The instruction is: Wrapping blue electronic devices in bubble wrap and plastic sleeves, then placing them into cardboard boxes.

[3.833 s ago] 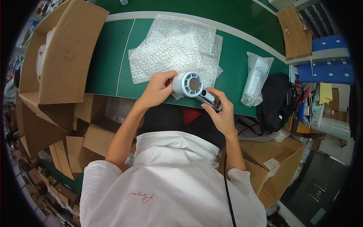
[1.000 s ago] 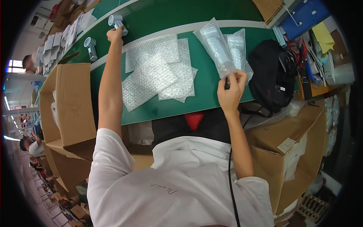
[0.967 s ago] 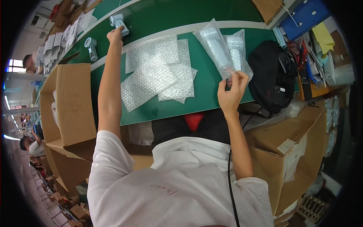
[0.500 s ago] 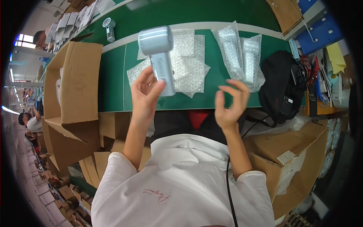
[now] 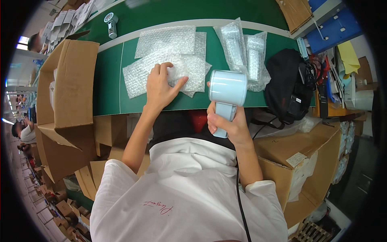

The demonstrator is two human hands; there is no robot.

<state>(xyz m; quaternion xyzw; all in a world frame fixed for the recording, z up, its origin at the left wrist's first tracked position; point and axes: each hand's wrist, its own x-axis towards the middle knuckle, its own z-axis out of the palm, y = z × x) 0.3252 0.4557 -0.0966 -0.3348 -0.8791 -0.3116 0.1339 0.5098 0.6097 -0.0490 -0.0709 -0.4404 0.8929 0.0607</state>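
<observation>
My right hand [image 5: 226,126] is wrapped around the handle of a light-blue handheld fan [image 5: 228,88], shaped like a small hair dryer. Its thick round head points up, just past the table's near edge. My left hand [image 5: 162,85] rests on a loose pile of bubble-wrap bags [image 5: 165,42], thumb and fingers apart. Whether its fingertips pinch a layer does not show. Right of the pile lie two bubble-wrapped fans [image 5: 254,56], side by side. Another small fan [image 5: 111,26], unwrapped, lies at the far left of the table.
An open cardboard box [image 5: 76,84] stands at the table's left end. A black backpack [image 5: 287,86] with cables lies at the right end. Below it sits another open carton [image 5: 278,173]. A black cord [image 5: 241,193] hangs over my shirt. Other people are visible at far left.
The fan has passed from my left hand to my right, moving right and nearer me. My left hand has come down onto the bubble-wrap bags. My right hand has closed around the handle.
</observation>
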